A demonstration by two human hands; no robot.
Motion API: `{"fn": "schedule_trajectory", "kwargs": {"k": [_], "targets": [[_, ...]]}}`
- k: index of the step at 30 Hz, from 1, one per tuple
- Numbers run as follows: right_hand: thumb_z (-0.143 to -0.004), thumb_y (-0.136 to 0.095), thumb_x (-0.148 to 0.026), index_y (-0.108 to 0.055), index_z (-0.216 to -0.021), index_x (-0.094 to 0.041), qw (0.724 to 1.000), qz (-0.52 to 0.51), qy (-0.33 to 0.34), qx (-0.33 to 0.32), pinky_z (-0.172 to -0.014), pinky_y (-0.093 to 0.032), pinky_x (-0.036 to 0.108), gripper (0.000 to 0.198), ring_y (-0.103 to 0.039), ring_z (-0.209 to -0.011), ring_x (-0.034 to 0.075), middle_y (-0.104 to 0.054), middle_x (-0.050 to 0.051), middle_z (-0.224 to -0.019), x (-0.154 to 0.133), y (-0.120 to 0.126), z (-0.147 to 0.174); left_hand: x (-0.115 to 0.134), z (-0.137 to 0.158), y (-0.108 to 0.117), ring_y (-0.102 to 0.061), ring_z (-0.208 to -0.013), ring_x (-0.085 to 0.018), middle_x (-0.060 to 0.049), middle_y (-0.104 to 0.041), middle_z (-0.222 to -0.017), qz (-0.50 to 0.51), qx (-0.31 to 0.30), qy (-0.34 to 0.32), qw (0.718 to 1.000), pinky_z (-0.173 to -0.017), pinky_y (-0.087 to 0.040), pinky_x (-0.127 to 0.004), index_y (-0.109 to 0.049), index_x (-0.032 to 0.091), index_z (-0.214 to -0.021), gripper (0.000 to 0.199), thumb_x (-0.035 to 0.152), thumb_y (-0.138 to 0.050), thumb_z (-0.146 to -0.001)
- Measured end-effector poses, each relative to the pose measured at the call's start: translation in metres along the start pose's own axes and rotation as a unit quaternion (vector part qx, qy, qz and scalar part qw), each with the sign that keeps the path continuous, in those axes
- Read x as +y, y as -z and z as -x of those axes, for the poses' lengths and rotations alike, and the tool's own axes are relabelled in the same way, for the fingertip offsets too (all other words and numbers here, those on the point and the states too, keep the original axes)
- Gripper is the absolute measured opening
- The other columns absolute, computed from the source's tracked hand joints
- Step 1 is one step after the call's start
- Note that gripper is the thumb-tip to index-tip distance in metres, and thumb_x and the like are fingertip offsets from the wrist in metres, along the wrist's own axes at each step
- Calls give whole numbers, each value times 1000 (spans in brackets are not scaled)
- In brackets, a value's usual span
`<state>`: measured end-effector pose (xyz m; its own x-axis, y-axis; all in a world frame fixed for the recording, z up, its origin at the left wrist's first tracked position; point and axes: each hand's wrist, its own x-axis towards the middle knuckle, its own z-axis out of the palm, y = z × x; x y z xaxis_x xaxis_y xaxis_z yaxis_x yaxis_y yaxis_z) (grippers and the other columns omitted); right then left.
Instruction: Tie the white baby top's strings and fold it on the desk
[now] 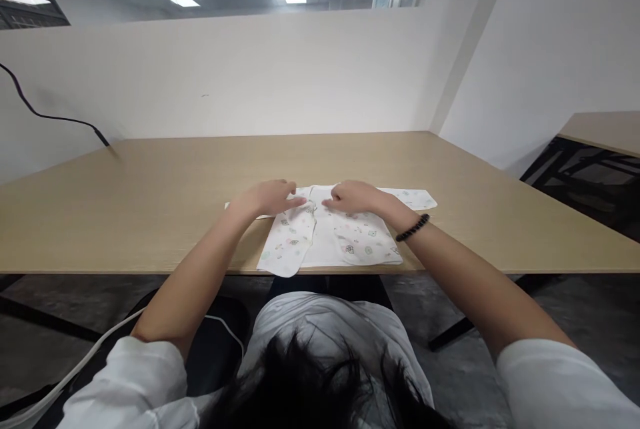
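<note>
A small white baby shirt (327, 242) with a scattered pastel print lies on the table near its front edge. Its front is parted, and a plain white inner layer shows between the two printed panels. One sleeve (413, 199) stretches out to the right; the other is partly covered by my left arm. My left hand (273, 198) rests over the left upper panel, thumb and forefinger visibly apart. Across the gap, my right hand (353, 197) has its fingers curled at the right panel's upper edge, thumb against the cloth. The lower left corner overhangs the table edge.
The wooden table (175, 182) meets a low white partition (275, 75) at the back. A black cable (65, 120) comes down at the left. Another table (605, 129) with a dark frame stands at the right. A white cable (95, 349) runs by my left side.
</note>
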<state>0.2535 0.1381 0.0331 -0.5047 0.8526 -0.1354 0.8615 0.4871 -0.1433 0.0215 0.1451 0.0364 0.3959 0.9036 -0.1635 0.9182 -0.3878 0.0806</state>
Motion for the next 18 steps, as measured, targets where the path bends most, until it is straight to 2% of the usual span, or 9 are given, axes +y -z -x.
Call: {"fn": "schedule_trajectory", "kwargs": {"k": [2, 4, 7, 13, 18], "targets": [[-94, -50, -49, -56, -65, -17, 1000, -13, -28, -5, -61, -34, 33, 44, -56, -68, 23, -58, 10, -67, 5, 6, -23, 23, -22, 7, -64, -109, -34, -20, -67, -125, -6, -48, -11, 999, -93, -47, -42, -67, 14, -116, 51, 51, -39, -95], [-88, -58, -51, -54, -61, -18, 998, -32, -37, -40, -59, -35, 33, 43, -54, -63, 21, -55, 7, -61, 9, 7, -41, 39, -45, 7, -68, -92, -30, -17, -74, -102, 0, -85, -15, 996, -86, -50, -38, -73, 14, -92, 32, 38, -53, -86], [-80, -65, -49, -51, -57, -19, 993, -74, -34, -88, -57, -37, 30, 40, -49, -56, 16, -54, 3, -58, 17, -1, -56, 44, -65, 0, -68, -74, -26, -13, -73, -77, 29, -115, -19, 993, -77, -51, -36, -67, 15, -66, 16, 30, -64, -72], [-77, -62, -31, -52, -60, -17, 981, -174, -13, -85, -57, -40, 27, 23, -46, -55, 11, -60, 4, -64, 36, -15, -50, 30, -58, -14, -62, -59, -19, -8, -68, -63, 159, -87, -37, 983, -64, -50, -30, -60, 17, -57, 21, 33, -64, -70], [-75, -61, -29, -55, -61, -17, 970, -236, 1, -65, -56, -41, 25, 19, -48, -56, 11, -60, 3, -65, 45, -16, -41, 21, -67, -15, -59, -54, -15, -7, -62, -59, 295, -39, -37, 954, -56, -49, -26, -52, 18, -57, 25, 30, -56, -77]]}}
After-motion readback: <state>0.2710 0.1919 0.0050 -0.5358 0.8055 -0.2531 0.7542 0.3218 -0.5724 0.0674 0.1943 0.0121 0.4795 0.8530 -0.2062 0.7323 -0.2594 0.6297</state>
